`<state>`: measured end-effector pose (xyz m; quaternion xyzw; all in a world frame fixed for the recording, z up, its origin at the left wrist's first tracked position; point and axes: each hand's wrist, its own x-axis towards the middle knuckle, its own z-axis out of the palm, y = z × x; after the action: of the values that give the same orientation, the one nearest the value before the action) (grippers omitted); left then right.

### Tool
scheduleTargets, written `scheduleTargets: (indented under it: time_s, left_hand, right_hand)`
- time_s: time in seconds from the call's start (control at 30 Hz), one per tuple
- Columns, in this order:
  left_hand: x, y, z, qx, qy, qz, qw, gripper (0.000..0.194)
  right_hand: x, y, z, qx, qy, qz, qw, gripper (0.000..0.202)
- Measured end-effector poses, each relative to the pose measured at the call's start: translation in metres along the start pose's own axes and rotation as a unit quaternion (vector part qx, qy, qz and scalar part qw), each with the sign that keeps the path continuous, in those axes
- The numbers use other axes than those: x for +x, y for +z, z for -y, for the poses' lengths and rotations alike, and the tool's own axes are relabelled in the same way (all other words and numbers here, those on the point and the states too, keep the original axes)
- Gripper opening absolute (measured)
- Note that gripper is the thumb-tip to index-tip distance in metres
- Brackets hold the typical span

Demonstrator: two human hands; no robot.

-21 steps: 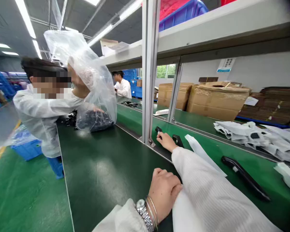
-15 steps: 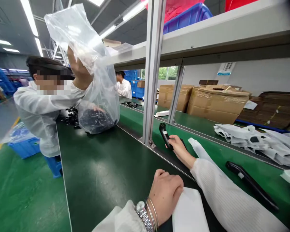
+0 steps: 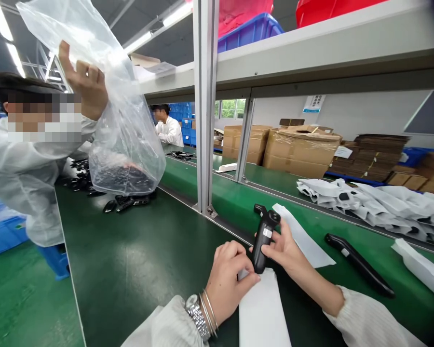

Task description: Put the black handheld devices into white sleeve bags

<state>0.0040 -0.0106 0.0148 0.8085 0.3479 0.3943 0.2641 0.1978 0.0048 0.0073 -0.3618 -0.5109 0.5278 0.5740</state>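
Observation:
A black handle-shaped part (image 3: 263, 243) with a small white label is held upright in my right hand (image 3: 284, 250), its fingers round the part's side. My left hand (image 3: 228, 279), wearing a watch and bangles, pinches the top edge of a white paper or sleeve stack (image 3: 262, 313) on the dark green table (image 3: 148, 270). The lower end of the black part is close to my left fingertips, above the stack's top edge. Behind it, another black part (image 3: 259, 209) and a white sheet (image 3: 304, 236) lie on the green belt (image 3: 235, 212).
A longer black part (image 3: 359, 265) lies on the belt at right. White wrapped items (image 3: 369, 205) line the far ledge. A metal post (image 3: 205, 111) rises from the table. At left, a person (image 3: 25, 159) lifts a clear bag (image 3: 126, 140) near black parts (image 3: 128, 203).
My right hand has brought the black part from the belt back toward my left hand. The view has turned right. Black parts now show on the table below the person's clear bag.

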Motion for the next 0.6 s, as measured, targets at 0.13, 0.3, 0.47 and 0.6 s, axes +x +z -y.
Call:
scheduleTargets:
  time_s: [0.13, 0.3, 0.47, 0.6]
  left_hand:
    - [0.0, 0.0, -0.005, -0.059, -0.017, -0.012, 0.998, 0.013]
    - [0.0, -0.002, -0.008, -0.082, -0.035, -0.089, 0.992, 0.012]
    - [0.001, -0.001, -0.003, -0.108, -0.066, -0.143, 0.982, 0.012]
    - [0.001, -0.003, 0.004, -0.088, -0.09, -0.153, 0.98, 0.015]
  right_hand:
    - [-0.007, 0.006, -0.007, -0.065, 0.007, 0.038, 0.997, 0.058]
    - [-0.025, 0.025, -0.005, -0.137, 0.017, 0.159, 0.978, 0.039]
    - [-0.016, 0.03, 0.002, -0.193, 0.051, 0.126, 0.972, 0.038]
    - [0.045, 0.006, 0.023, -0.298, -0.022, -0.026, 0.954, 0.032]
